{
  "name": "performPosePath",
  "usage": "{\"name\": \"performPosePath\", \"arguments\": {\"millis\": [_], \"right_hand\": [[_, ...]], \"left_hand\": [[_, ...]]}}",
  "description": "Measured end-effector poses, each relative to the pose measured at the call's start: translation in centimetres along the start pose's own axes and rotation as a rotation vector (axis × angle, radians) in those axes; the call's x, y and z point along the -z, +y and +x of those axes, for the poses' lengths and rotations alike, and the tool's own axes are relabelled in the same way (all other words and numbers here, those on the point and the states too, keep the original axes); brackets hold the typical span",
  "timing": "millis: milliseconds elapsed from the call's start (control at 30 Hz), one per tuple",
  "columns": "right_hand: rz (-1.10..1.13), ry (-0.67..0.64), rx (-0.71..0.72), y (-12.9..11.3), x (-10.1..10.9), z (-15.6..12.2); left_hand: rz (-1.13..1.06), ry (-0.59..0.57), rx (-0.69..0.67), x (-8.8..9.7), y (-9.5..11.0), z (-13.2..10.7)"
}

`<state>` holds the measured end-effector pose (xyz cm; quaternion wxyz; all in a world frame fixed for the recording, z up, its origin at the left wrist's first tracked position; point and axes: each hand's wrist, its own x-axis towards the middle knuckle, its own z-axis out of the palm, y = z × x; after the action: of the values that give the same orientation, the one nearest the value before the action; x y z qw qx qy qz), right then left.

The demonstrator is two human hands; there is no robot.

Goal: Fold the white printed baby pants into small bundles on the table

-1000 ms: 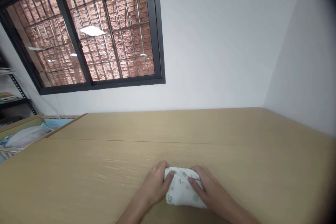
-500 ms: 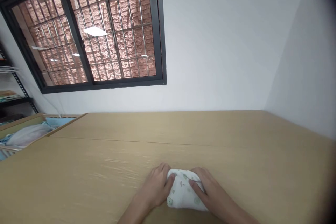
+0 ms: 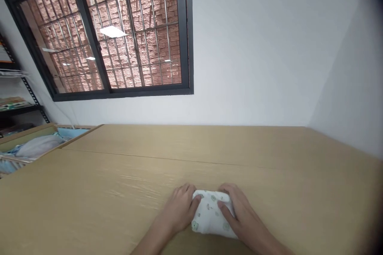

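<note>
A small folded white cloth with a pale green print lies on the light wooden table near its front edge. My left hand grips the cloth's left side, thumb on top and fingers curled round its far edge. My right hand presses on the right side, fingers wrapped over the top. Both hands are closed on the bundle, which rests on the table.
A cardboard box holding pale grey and blue fabric stands at the table's left end. A black metal shelf stands behind it. A barred window and white walls are beyond the table.
Both hands stay on the cloth, shifting only slightly on it. The view has drifted a little, so the bundle sits slightly to the right and higher.
</note>
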<state>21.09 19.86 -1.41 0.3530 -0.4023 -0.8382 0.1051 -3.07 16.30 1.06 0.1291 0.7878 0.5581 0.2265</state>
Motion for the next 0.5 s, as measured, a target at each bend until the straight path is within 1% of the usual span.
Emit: {"name": "performPosePath", "arguments": {"millis": [67,100,167,233,333,400,500], "right_hand": [[-0.036,0.052,0.051,0.1,0.0,0.0],[-0.048,0.051,0.076,0.0,0.0,0.0],[-0.058,-0.013,0.125,-0.2,0.2,0.0],[-0.062,-0.125,0.157,-0.4,0.5,0.0],[-0.076,-0.258,0.162,-0.1,0.7,-0.2],[-0.091,-0.298,0.160,0.4,0.7,-0.4],[-0.111,-0.319,0.146,1.1,0.1,-0.8]], "left_hand": [[0.000,0.014,0.008,0.0,0.0,0.1],[0.000,0.021,0.014,0.0,0.0,0.1],[0.000,0.033,0.029,-0.1,-0.1,0.2],[-0.003,0.042,0.045,-0.2,-0.3,0.4],[-0.007,0.052,0.070,-0.3,-0.6,0.8],[-0.008,0.061,0.090,-0.3,-0.8,1.0],[-0.015,0.075,0.109,-0.2,-0.9,1.2]]}}
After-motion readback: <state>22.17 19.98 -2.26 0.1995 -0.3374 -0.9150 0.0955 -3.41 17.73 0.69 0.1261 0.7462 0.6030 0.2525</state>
